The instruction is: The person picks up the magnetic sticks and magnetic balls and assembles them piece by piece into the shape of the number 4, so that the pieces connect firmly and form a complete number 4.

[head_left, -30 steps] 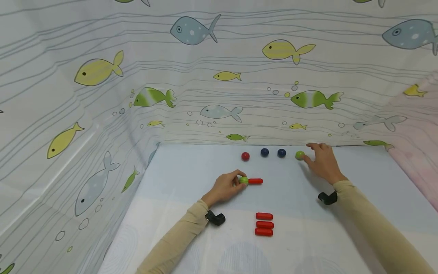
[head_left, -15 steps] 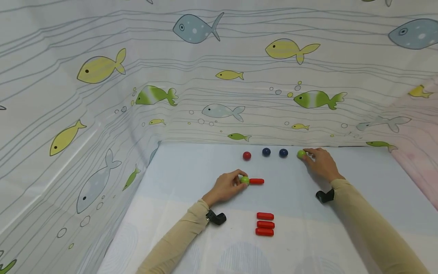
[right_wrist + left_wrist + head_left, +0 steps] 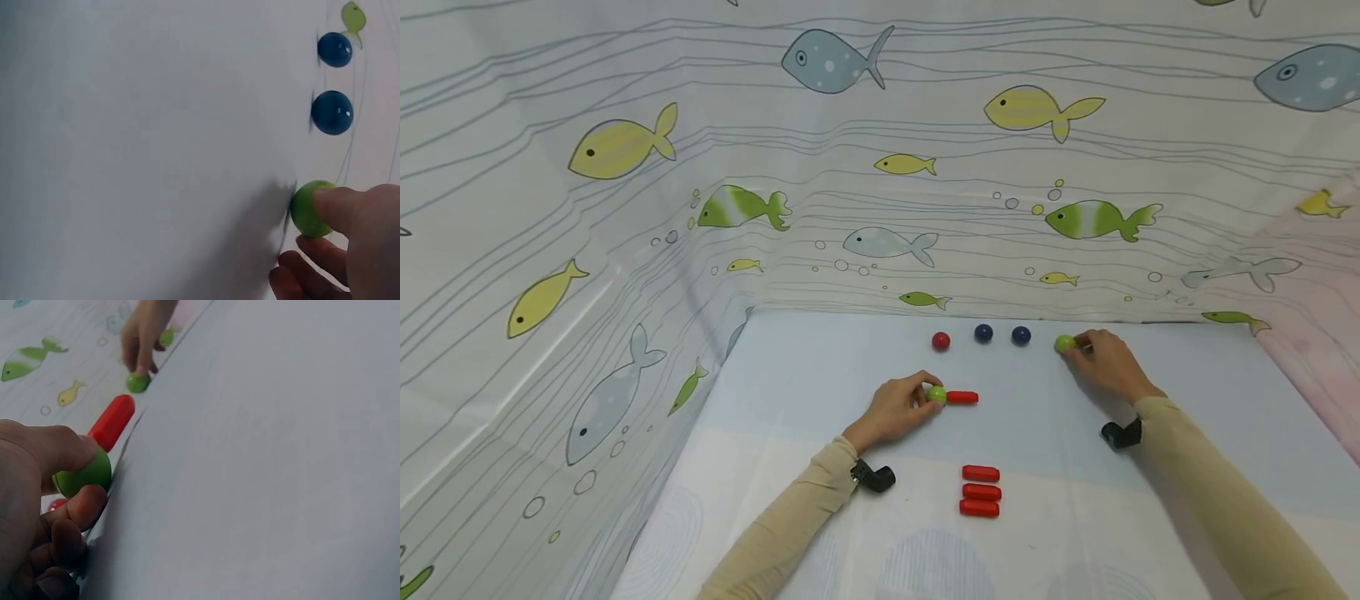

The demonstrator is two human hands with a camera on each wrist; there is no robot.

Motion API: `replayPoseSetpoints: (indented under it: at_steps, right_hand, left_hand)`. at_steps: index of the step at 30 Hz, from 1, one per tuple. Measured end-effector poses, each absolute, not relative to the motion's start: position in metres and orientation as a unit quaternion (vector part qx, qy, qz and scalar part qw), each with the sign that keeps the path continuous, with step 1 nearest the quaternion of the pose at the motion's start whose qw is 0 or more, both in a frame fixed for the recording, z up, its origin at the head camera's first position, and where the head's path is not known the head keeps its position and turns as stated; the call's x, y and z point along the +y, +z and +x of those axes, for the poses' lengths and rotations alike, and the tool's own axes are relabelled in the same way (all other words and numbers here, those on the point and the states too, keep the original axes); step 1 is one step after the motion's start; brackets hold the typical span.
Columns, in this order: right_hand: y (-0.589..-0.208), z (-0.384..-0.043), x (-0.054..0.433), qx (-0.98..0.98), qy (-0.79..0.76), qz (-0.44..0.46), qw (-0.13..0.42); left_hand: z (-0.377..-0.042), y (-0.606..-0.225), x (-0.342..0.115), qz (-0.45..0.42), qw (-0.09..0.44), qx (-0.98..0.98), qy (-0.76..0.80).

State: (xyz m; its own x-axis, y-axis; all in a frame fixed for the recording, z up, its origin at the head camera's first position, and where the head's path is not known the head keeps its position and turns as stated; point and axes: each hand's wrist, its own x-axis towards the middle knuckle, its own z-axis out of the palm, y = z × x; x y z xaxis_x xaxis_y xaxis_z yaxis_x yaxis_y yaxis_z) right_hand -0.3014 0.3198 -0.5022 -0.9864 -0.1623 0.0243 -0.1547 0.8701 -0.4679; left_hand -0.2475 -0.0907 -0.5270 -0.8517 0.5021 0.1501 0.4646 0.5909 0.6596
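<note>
My left hand (image 3: 897,408) pinches a green ball (image 3: 84,473) between thumb and fingers. A red rod (image 3: 962,397) extends from the ball's right side, end against it, lying flat along the table in the head view. Farther back on the right, my right hand (image 3: 1108,362) holds a second green ball (image 3: 310,208) with thumb and fingertips, close over the table. In the left wrist view that green ball (image 3: 138,382) shows beneath the right hand's fingers.
Two dark blue balls (image 3: 983,333) and a red ball (image 3: 941,341) sit in a row near the table's back edge. Several red rods (image 3: 981,492) lie stacked side by side nearer the front. A fish-print sheet (image 3: 850,200) rises behind the table.
My right hand has closed its fingers on the second green ball and shifted it slightly right and toward me. The left hand keeps its hold beside the red rod.
</note>
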Motion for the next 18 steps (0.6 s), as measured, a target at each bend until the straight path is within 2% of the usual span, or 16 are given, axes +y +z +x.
replayPoseSetpoints:
  at_steps: [4,9,18]
  right_hand:
    - [-0.5,-0.304,0.32,0.965,-0.246,-0.09,0.022]
    - [-0.496,-0.308,0.314,0.964,-0.235,-0.121,0.013]
    - [-0.495,-0.299,0.309,0.963,-0.242,-0.12,0.011]
  left_hand:
    - [-0.248,-0.528,-0.091,0.272,0.027,0.891,0.362]
    - [-0.249,-0.527,-0.092,0.271,0.024,0.89,0.365]
    - [-0.246,-0.528,-0.09,0.27,0.026,0.89,0.367]
